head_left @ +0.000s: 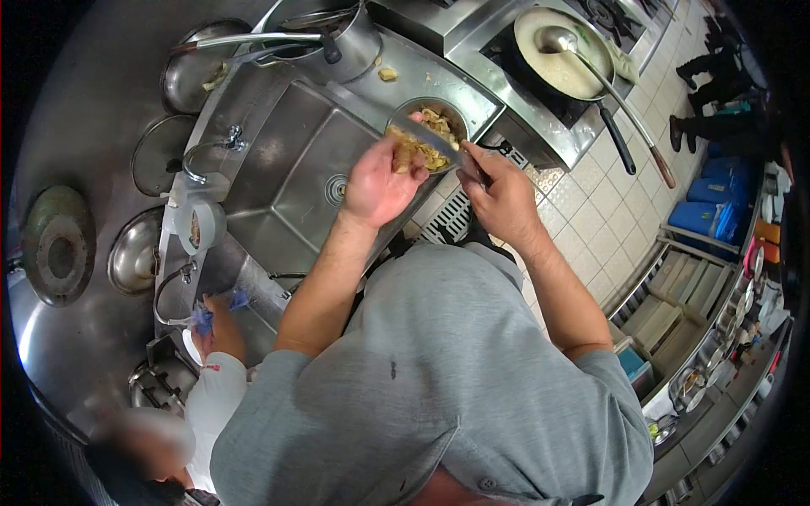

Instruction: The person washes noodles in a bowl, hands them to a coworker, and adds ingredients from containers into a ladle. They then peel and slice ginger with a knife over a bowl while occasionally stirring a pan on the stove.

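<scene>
My right hand [504,196] is closed round the handle of a knife, whose broad blade [430,137] points left across a metal bowl. Yellow-brown cut pieces [437,157] fill that round bowl [463,124], which stands at the counter's edge beside the sink. In my left hand [380,185], palm up with curled fingers, is a brownish-yellow piece of food [407,153]. The piece is right by the blade, over the bowl's near left side. Motion blurs the fingertips of the left hand.
A steel sink [287,160] lies left of the bowl. A large pot [359,55] stands behind it. On the stove at right, a wok [527,38] holds pale liquid and a ladle [620,93]. Another person [215,405] works at the lower-left sink; other people's legs [717,126] show far right.
</scene>
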Tool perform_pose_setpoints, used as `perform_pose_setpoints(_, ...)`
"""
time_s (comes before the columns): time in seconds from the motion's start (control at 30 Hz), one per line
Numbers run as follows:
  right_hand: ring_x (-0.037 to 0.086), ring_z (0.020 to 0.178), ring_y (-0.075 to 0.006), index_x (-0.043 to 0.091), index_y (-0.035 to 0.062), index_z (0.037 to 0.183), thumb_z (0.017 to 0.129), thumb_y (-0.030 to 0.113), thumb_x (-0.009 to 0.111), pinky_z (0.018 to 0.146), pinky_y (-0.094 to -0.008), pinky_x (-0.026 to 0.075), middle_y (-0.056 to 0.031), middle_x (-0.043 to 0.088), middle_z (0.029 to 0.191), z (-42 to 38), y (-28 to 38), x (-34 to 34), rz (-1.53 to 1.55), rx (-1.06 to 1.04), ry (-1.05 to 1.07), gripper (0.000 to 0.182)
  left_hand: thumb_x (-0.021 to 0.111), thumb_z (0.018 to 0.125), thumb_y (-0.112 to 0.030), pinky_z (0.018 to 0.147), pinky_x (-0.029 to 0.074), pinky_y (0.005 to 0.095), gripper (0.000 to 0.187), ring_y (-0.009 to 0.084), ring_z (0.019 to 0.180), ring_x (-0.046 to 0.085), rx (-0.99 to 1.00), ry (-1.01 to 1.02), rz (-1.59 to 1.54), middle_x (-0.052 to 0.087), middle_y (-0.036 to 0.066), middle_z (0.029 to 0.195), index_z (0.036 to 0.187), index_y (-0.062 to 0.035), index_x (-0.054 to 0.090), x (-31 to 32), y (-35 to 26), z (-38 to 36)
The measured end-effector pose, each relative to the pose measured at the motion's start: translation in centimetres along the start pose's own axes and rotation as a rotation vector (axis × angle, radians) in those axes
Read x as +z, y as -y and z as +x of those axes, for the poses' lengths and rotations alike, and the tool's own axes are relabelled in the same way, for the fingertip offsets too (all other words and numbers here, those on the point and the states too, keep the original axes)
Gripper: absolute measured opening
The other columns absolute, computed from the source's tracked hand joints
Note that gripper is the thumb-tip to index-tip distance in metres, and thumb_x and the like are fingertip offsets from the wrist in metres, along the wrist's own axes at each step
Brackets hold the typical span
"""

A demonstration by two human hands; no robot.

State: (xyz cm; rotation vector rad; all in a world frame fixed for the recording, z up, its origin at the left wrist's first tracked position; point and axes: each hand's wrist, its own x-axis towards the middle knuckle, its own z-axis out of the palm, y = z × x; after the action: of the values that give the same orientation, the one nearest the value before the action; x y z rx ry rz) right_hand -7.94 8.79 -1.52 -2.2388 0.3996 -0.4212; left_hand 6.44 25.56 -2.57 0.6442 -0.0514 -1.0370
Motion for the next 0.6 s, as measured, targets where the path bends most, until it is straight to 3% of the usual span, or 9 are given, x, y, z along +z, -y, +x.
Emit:
perform_pose_setpoints(0.03,0.068,0.077,-0.0312,0.067,0.0057,0.125,0.089,0.017,0.068,0.067,-0.0397,0.054,-0.0157,0.068,0.085,-0.1,0.0,0.0,-0.001,-0.001,0.001,0.038,0.046,0.105,-0.032,0.086,0.044,0.032,0.053,0.0159,0.098,0.056,-0.011,-0.001,-0.184,0.061,0.01,0.121,0.149,-0.0035,0.04,0.4,-0.1,-0.1)
perform_pose_setpoints(0.1,0.067,0.082,-0.0356,0.068,0.0085,0.125,0.079,0.012,0.069,0.068,-0.0423,0.055,-0.015,0.066,0.087,-0.2,0.0,0.0,-0.022,-0.027,0.045,0.046,0.046,0.106,-0.033,0.086,0.045,0.0334,0.05,0.0172,0.096,0.056,0.029,-0.026,-0.191,0.06,0.01,0.118,0.148,-0.005,0.042,0.9,-0.1,0.2)
perform_pose_setpoints(0.17,0.067,0.08,-0.0347,0.069,0.0093,0.125,0.076,0.011,0.069,0.068,-0.0427,0.055,-0.0143,0.066,0.086,-0.5,1.0,-0.2,-0.065,-0.04,0.049,0.049,0.045,0.108,-0.034,0.086,0.046,0.0349,0.048,0.0184,0.094,0.055,0.071,-0.049,-0.194,0.06,0.01,0.116,0.147,-0.0065,0.043,-0.2,-0.2,0.8)
perform_pose_setpoints(0.23,0.067,0.077,-0.0338,0.069,0.0102,0.124,0.073,0.01,0.07,0.067,-0.0431,0.055,-0.0135,0.065,0.085,-0.8,1.7,-0.2,-0.107,-0.053,0.05,0.051,0.041,0.109,-0.038,0.084,0.047,0.0375,0.046,0.0205,0.091,0.054,0.089,0.111,-0.185,0.059,0.01,0.111,0.143,-0.0077,0.048,-2.7,-0.2,1.8)
perform_pose_setpoints(0.33,0.066,0.071,-0.0323,0.07,0.0119,0.123,0.068,0.01,0.071,0.063,-0.0432,0.054,-0.0112,0.062,0.082,-1.5,1.9,0.4,-0.071,-0.189,0.045,0.056,0.047,0.107,-0.027,0.079,0.046,0.0359,0.036,0.0211,0.089,0.054,0.059,0.017,-0.212,0.06,0.011,0.111,0.137,-0.007,0.054,-1.6,-0.9,1.5)
perform_pose_setpoints(0.4,0.066,0.073,-0.033,0.069,0.0115,0.125,0.066,0.007,0.069,0.065,-0.0428,0.055,-0.0122,0.063,0.084,-1.6,1.9,0.9,-0.087,-0.155,0.057,0.06,0.055,0.102,-0.016,0.079,0.045,0.0345,0.035,0.0212,0.089,0.054,0.051,-0.037,-0.292,0.061,0.011,0.11,0.136,-0.0064,0.055,-1.7,-0.9,1.7)
perform_pose_setpoints(0.5,0.066,0.075,-0.0334,0.068,0.0112,0.127,0.064,0.004,0.068,0.067,-0.0422,0.056,-0.0129,0.064,0.086,-1.5,2.0,1.2,-0.139,-0.123,0.055,0.064,0.056,0.099,-0.015,0.079,0.045,0.0346,0.037,0.0216,0.088,0.053,0.124,-0.142,-0.242,0.061,0.011,0.106,0.135,-0.0052,0.055,-2.3,-0.5,2.0)
perform_pose_setpoints(0.6,0.066,0.072,-0.0318,0.069,0.0123,0.125,0.065,0.008,0.07,0.065,-0.042,0.055,-0.011,0.063,0.083,-1.1,2.5,1.5,-0.168,-0.143,0.015,0.06,0.057,0.098,-0.011,0.078,0.044,0.034,0.025,0.0212,0.085,0.053,0.132,-0.189,-0.313,0.059,0.009,0.094,0.122,-0.0048,0.059,-2.0,-0.4,2.4)
